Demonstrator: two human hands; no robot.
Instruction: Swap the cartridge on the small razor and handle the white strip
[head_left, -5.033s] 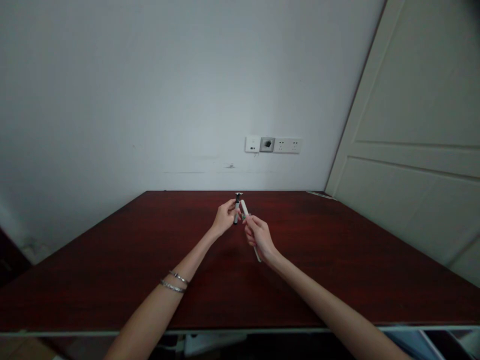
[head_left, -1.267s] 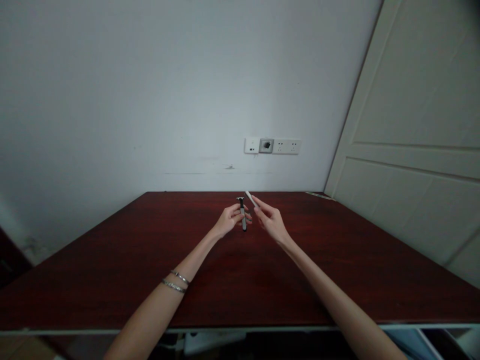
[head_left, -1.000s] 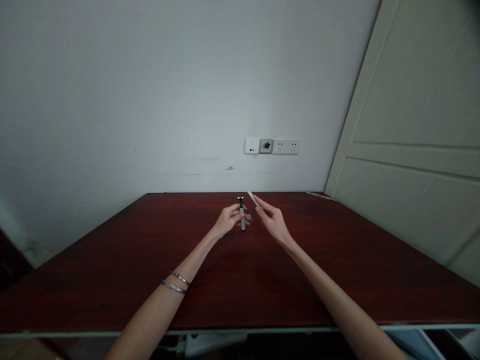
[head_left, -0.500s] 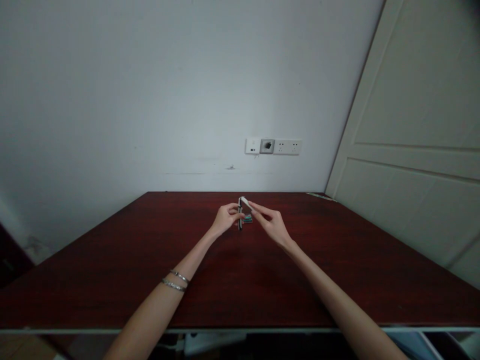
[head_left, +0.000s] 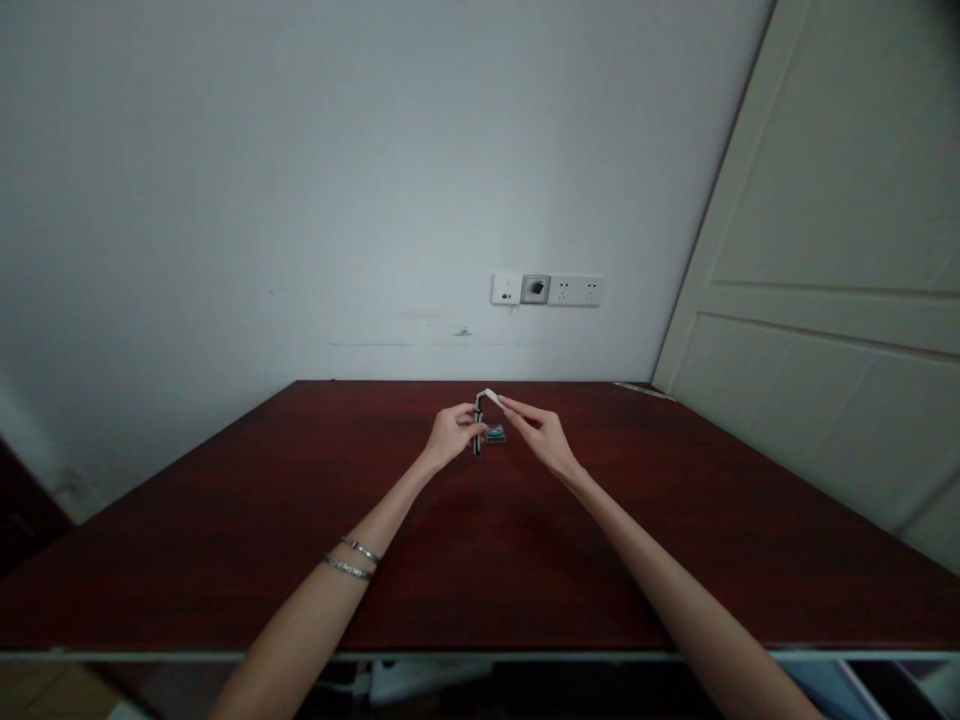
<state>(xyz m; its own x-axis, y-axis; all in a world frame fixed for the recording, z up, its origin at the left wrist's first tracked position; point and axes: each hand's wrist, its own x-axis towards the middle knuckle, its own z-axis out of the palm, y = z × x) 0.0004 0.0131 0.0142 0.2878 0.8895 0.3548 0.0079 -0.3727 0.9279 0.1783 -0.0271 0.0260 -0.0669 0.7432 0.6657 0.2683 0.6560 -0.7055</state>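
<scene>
My left hand [head_left: 451, 436] is closed, thumb and fingers pinching a slim black-and-white piece [head_left: 477, 444] held upright. From the top of this piece a white strip [head_left: 493, 397] rises, bends and slopes down to the right. My right hand [head_left: 546, 436] pinches the strip's lower right end between thumb and fingertips. What exactly the slim piece and strip are is too small to make out. Just behind and between my hands, a small clear box with green in it [head_left: 495, 434] lies on the table.
The dark red wooden table [head_left: 225, 540] meets a white wall [head_left: 375, 200] with a row of sockets [head_left: 576, 290]. A pale panelled door [head_left: 825, 250] stands at the right. Under the front edge, a white object [head_left: 420, 680] shows. A thin strip [head_left: 643, 391] lies at the back right corner.
My right hand has shifted slightly, and the white strip now shows a wider bend at its top. More of the small box shows between my hands. Both grips stay the same.
</scene>
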